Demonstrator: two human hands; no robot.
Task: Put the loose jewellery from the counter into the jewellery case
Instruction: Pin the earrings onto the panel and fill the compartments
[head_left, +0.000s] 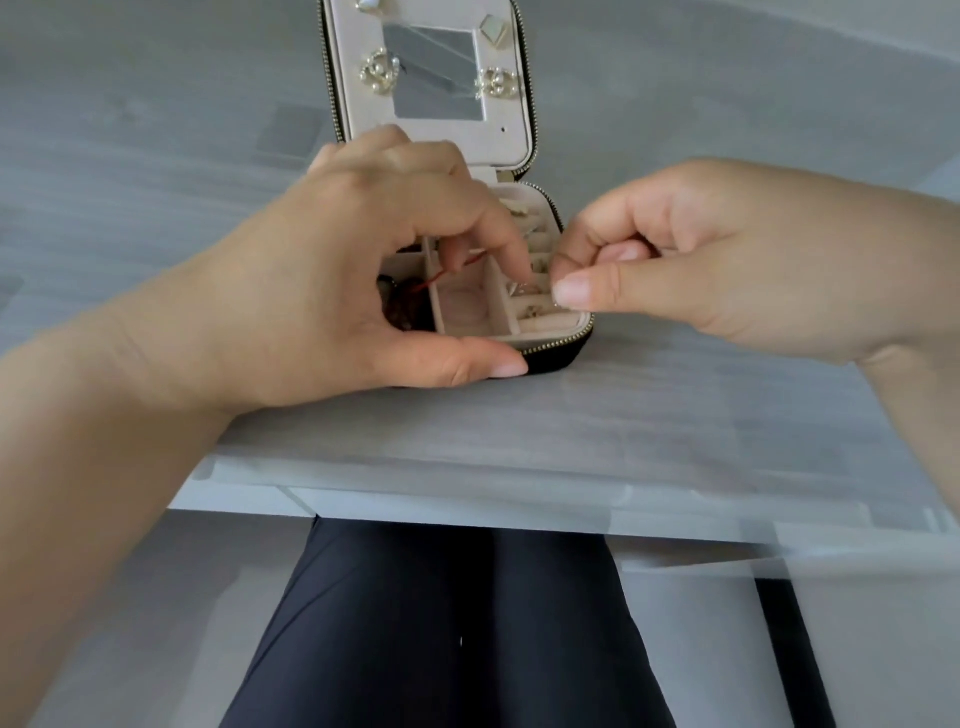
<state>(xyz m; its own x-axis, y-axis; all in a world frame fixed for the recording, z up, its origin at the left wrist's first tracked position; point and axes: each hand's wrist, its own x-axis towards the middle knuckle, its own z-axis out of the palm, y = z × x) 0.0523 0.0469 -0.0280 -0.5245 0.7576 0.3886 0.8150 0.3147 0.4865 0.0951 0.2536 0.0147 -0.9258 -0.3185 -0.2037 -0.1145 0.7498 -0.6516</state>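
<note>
Case (551, 356) lies open on desk (649, 415). Left hand (358, 270) spans it, thumb on front wall, forefinger in the right compartment; grasp cannot be told. Right hand (727, 260) pinches a tiny piece (557, 307) at its right corner.

Open jewellery case (553, 357) sits on the grey surface (156, 156). There is bare surface wide to its left, wide to its right, and in a broad strip between it and the near edge, so all three sides are passable. The far side is closed off by the opened lid (511, 137) behind the base; upright or leaning back, cannot tell. From above the base is crowded. The left hand (363, 270) covers the left compartment and much of the centre, its thumb laid along the near wall. The right hand (701, 260) sits at the right rim, thumb tip over the right-hand slots (537, 312). The one gap from above is the near end of the middle compartment (467, 309), between the two hands. The left compartment is already filled with a dark beaded piece (402, 312).
</note>
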